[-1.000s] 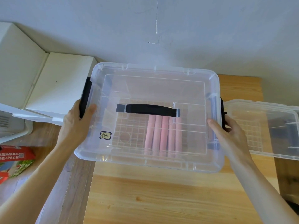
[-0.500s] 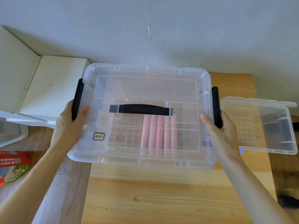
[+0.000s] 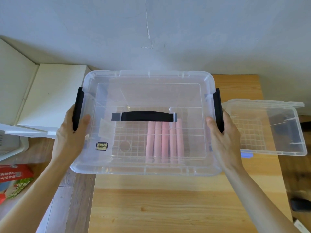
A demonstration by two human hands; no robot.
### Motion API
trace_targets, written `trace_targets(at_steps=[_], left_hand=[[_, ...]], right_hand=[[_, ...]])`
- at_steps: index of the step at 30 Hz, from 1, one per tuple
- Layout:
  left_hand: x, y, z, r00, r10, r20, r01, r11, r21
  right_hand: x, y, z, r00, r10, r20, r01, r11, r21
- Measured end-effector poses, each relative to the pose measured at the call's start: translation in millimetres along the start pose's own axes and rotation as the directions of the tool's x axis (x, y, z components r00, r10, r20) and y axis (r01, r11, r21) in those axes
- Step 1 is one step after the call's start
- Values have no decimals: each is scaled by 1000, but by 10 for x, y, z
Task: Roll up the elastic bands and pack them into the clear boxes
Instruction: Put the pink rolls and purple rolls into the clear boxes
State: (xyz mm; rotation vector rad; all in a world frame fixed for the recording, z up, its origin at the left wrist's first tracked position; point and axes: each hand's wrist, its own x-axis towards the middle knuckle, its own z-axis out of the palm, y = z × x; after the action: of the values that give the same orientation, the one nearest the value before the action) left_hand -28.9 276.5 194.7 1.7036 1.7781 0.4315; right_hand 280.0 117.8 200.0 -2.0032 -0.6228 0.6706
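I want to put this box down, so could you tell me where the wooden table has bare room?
The wooden table is bare along its near side, in front of the lidded clear box. The far right is crowded by the second clear box. Both hands grip the side latches.

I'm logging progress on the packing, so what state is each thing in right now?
Lidded clear box: lid on, held by both ends.
Black side latches: down against the box ends.
Pink rolled bands: rolled, side by side inside the box.
Second clear box: on the wooden table, lidded.
Left hand: grips the left end.
Right hand: grips the right end.
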Motion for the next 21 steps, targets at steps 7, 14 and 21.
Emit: trace_targets(at_steps=[7,14,21], left_hand=[[39,-16,-6,998,-49,38,49,999,4],[97,110,-74,997,-52,51,54,998,-30],[70,504,-63,991,117,-72,-117,993,1]], right_hand=[[14,32,7,1000,0,5,0,997,-74],[65,-14,-83,993,102,62,-97,992,-83],[91,-23,-271,984,95,154,-81,992,-94]])
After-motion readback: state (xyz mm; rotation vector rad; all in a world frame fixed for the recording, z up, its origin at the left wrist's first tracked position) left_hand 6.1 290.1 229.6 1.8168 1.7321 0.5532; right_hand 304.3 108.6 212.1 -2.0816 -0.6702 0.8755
